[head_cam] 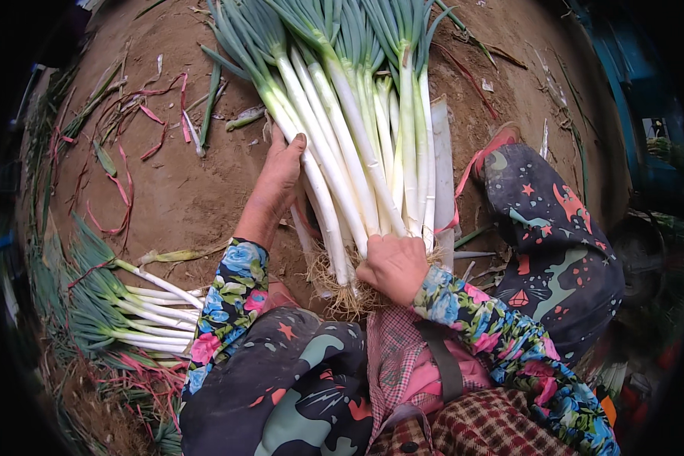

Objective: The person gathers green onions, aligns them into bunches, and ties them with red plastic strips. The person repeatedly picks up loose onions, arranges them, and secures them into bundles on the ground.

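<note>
A large pile of long green onions (333,131) lies before me, white stalks toward me and green leaves pointing away. My left hand (285,159) grips the pile's left side, thumb over the outermost stalk. At the near end my right hand (396,265) is closed around the lower ends of some stalks, its fingertips hidden. Tangled pale roots (342,299) hang to the left of that hand. Under the stalks, a whitish flat strip (444,165) shows along the right side. A pink ribbon (464,179) runs from beside this strip toward my right foot.
Another bunch of green onions (154,322) lies at lower left, with red string across its leaves. Pink ribbon scraps (128,188) and leaf trimmings (208,108) litter the brown dirt floor (171,194). My bent right leg (547,239) flanks the pile. Blue equipment (621,97) stands at far right.
</note>
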`<state>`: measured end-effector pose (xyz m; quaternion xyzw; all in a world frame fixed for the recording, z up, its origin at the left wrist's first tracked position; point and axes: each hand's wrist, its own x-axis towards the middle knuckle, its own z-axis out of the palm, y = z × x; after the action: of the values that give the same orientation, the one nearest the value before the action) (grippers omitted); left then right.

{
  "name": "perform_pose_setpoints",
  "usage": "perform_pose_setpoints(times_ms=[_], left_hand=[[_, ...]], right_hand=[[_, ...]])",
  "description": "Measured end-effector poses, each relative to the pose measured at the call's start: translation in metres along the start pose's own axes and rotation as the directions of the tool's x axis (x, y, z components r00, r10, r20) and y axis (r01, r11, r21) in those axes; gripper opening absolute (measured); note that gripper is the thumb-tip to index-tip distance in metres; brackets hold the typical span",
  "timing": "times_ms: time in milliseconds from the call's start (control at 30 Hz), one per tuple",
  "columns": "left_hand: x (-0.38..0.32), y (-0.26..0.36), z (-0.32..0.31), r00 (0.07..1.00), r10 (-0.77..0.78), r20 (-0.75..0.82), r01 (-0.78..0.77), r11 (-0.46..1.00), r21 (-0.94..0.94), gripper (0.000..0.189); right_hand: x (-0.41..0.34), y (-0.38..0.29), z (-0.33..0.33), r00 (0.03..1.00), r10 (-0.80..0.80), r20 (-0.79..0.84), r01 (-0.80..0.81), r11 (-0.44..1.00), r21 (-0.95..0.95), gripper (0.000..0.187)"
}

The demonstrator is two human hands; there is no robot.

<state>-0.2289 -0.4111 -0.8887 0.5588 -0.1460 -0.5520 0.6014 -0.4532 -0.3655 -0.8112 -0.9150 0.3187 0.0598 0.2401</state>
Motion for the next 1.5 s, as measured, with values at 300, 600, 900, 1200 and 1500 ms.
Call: perform_pose_setpoints(times_ms=[300,600,900,1200,1500], left_hand=[[-0.004,0.005,0.006,0.998,0.055,0.04,-0.056,0.998,0.017,0.072],[0.013,0.02,0.014,0.974,0.194,0.121,-0.214,0.961,0.177,0.084],[0.024,0.008,0.002,0.977,0.184,0.111,-0.21,0.928,0.307,0.117],[-0.005,-0.047,0.023,0.87,0.469,-0.151,-0.22,0.644,0.733,0.1],[-0.056,-0.034,0.026,0.963,0.231,-0.139,-0.091,0.764,0.639,0.087]], right_hand=[[-0.06,-0.013,0.013,0.948,-0.1,0.303,0.017,0.964,0.265,0.037],[-0.026,-0.014,0.05,0.908,0.033,0.418,-0.319,0.699,0.64,0.039],[-0.031,-0.008,0.005,0.967,0.21,-0.144,-0.083,0.795,0.601,0.035],[0.0,0.006,0.048,0.953,0.282,-0.113,-0.213,0.885,0.414,0.036],[0.003,-0.01,0.038,0.983,0.155,-0.101,-0.101,0.906,0.411,0.029]])
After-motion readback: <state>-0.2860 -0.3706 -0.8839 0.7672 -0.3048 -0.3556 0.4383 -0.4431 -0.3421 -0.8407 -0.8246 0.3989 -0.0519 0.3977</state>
